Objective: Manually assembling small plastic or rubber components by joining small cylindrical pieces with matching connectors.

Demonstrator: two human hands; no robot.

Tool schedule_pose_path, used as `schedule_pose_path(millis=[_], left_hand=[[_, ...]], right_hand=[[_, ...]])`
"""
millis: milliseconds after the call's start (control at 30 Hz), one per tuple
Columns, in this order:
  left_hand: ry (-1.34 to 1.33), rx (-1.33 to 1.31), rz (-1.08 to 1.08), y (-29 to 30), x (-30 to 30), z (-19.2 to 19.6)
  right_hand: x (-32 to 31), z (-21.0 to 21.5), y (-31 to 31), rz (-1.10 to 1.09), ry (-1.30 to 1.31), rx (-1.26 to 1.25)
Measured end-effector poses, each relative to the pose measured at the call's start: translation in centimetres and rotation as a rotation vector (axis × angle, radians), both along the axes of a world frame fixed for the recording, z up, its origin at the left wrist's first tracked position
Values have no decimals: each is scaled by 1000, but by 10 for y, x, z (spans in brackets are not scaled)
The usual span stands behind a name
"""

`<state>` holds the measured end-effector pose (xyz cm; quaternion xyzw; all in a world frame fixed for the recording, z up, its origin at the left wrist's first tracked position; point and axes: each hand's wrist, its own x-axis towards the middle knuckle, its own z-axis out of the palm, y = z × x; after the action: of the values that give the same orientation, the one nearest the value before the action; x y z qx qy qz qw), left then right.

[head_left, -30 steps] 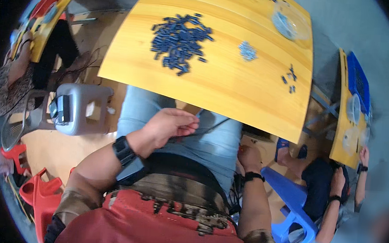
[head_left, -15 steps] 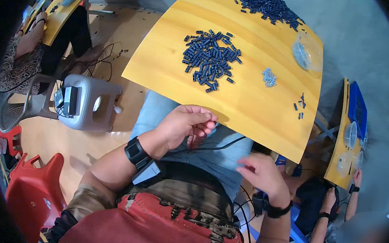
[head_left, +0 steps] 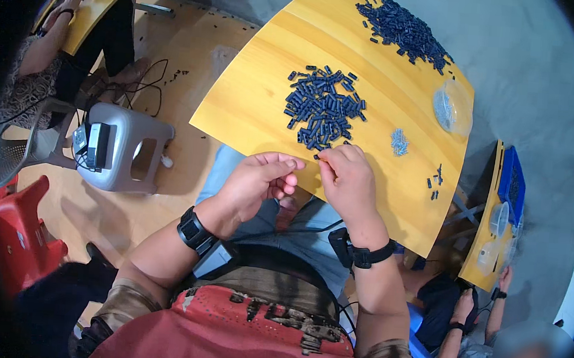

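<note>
My left hand is in front of the table's near edge, thumb pressed to its curled fingers; whatever they pinch is too small to make out. Close beside it, my right hand reaches over the table edge with fingers pinched together. A small black cylindrical piece shows at its fingertips. Just beyond lies a pile of small black cylindrical pieces on the yellow wooden table. To the right are a little heap of silvery screw-like parts and several black pieces with metal parts.
A larger black pile covers the far end, near a clear bowl of silvery parts. A grey stool and a red chair stand to the left. Other people sit at side tables, one with a blue tray.
My right hand has risen from beside my lap to the near side of the black pile, its fingers closing. The left hand stays almost in place. A dark-clothed leg has appeared at lower left.
</note>
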<state>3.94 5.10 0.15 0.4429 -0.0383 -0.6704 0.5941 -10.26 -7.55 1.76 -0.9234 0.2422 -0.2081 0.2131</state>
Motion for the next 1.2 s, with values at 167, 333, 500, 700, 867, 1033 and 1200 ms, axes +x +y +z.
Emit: schedule_pose_path(millis=[167,333,500,700,867,1033,1200], left_hand=[[29,-7,-46,-2,4,-1],[-52,-85,-121,-4,8,0],[-177,-119,-83,-12,0,-4],[-247,-101,-48,-15,-10,-7],[-286,-102,-31,-21,-22,7],[-136,-172,-17,-25,-33,5],[-164,-131,48,-21,-38,2]], right_hand=[[4,4,0,24,59,-46],[4,5,-2,33,98,-82],[-3,1,0,-24,74,-46],[-12,-1,2,-72,41,-21],[-18,10,13,-112,-38,26],[-23,14,29,-192,-135,171],[-29,12,39,-201,-216,229]])
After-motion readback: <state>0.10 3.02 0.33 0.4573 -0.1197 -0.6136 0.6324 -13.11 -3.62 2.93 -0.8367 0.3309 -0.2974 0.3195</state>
